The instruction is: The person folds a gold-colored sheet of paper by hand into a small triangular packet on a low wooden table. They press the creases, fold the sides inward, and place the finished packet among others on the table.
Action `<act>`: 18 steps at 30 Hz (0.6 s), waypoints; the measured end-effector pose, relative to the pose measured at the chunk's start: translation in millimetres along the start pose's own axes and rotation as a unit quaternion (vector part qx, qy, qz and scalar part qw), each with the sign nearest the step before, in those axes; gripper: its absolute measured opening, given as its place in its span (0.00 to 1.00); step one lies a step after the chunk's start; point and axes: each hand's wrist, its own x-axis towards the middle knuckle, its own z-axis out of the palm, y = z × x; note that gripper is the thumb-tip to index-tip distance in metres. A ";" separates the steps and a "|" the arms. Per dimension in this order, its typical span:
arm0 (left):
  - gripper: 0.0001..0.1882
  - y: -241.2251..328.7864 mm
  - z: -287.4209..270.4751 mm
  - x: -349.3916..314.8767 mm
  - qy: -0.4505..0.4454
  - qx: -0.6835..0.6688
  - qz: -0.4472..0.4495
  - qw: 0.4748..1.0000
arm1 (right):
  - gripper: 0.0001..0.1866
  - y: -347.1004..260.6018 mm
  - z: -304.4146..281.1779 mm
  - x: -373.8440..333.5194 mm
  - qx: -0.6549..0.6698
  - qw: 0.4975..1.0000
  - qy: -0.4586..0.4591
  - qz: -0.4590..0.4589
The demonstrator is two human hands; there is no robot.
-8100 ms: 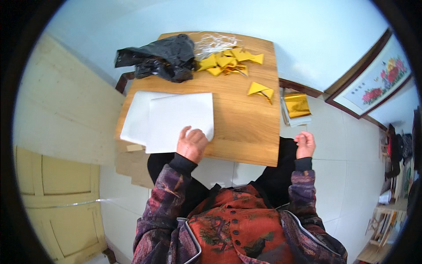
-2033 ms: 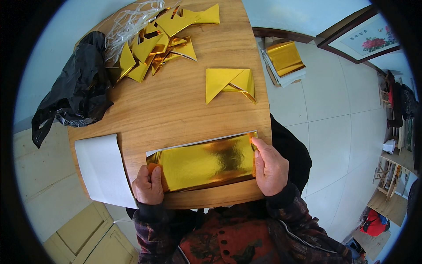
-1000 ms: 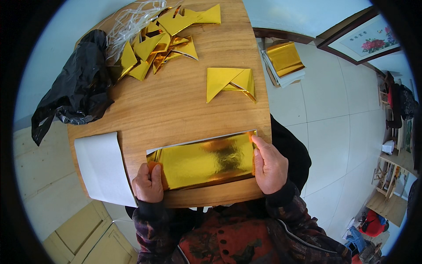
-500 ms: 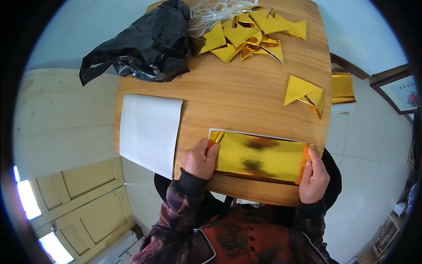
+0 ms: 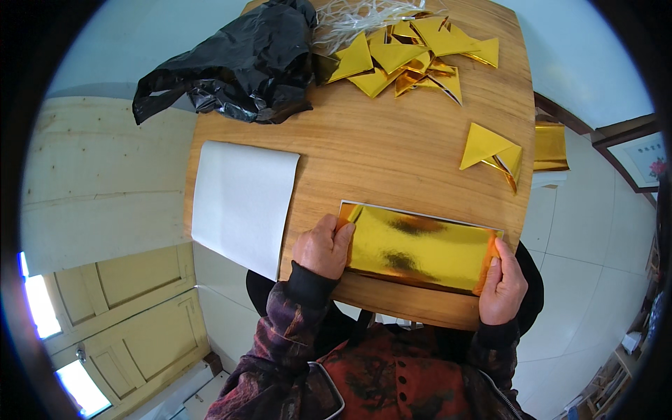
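A long strip of shiny gold foil paper lies near the table's front edge, with a thin white edge showing along its far side. My left hand pinches its left end, where a corner is turned over between thumb and fingers. At the other end, my right hand grips the short edge with the thumb on top. Beyond the strip, on the right, rests one folded gold paper piece with pointed corners. Left of my left hand is a stack of white sheets.
At the far side lie a crumpled black plastic bag, a tangle of clear plastic strands and a heap of folded gold pieces. More gold sheets sit beyond the wooden table's right edge.
The corner at the strip's left end is turned over differently under my left thumb. Both hands keep their hold, and the whole view has shifted slightly.
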 end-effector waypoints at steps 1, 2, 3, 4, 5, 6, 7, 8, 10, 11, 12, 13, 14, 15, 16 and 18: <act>0.13 0.3 -0.3 0.1 0.003 0.001 0.007 1.000 | 0.15 0.1 -0.1 -0.1 0.000 1.000 -0.001 -0.001; 0.13 0.5 -0.6 0.3 0.003 0.001 0.009 1.000 | 0.15 0.2 -0.3 -0.2 0.001 1.000 -0.002 0.000; 0.14 0.6 -0.7 0.5 0.001 0.004 0.004 1.000 | 0.15 0.2 -0.4 -0.3 0.003 1.000 -0.001 0.003; 0.14 0.6 -0.6 0.9 0.003 0.007 0.008 1.000 | 0.15 0.3 -0.6 -0.4 0.003 1.000 -0.003 0.001; 0.14 0.5 -0.4 1.3 0.002 0.011 0.005 1.000 | 0.15 0.4 -0.8 -0.3 0.004 1.000 -0.004 0.002; 0.14 0.5 -0.1 1.7 -0.003 0.020 -0.007 1.000 | 0.15 0.5 -0.9 -0.2 0.007 1.000 -0.004 0.004; 0.14 0.4 0.1 2.1 0.002 0.012 0.001 1.000 | 0.15 0.5 -1.0 -0.1 0.004 1.000 -0.005 -0.001; 0.15 0.5 0.2 2.3 0.002 0.009 -0.001 1.000 | 0.15 0.4 -1.0 0.0 0.003 1.000 -0.004 -0.003; 0.15 0.7 0.1 2.8 -0.001 0.011 -0.004 1.000 | 0.15 0.3 -1.2 0.2 0.001 1.000 -0.003 -0.007; 0.15 0.9 -0.3 2.9 -0.003 0.017 -0.006 1.000 | 0.15 0.1 -1.4 0.3 0.000 1.000 -0.003 -0.008; 0.15 1.1 -0.6 3.1 -0.009 0.026 -0.015 1.000 | 0.15 0.0 -1.5 0.3 0.000 1.000 -0.003 -0.007; 0.15 1.4 -0.9 3.4 -0.006 0.026 -0.007 1.000 | 0.15 -0.2 -1.6 0.3 0.000 1.000 -0.004 -0.008; 0.16 1.6 -1.2 3.5 -0.005 0.029 -0.007 1.000 | 0.15 -0.5 -1.9 0.2 0.001 1.000 -0.005 -0.007; 0.16 1.9 -1.4 3.6 -0.010 0.036 -0.014 0.999 | 0.15 -0.6 -1.9 0.2 0.002 1.000 -0.006 -0.007; 0.16 2.1 -1.7 3.7 -0.008 0.026 -0.013 1.000 | 0.15 -0.7 -1.8 0.3 0.002 1.000 -0.007 -0.006; 0.16 2.2 -1.9 4.0 -0.020 0.014 -0.031 0.999 | 0.15 -0.7 -1.7 0.4 0.002 1.000 -0.007 -0.003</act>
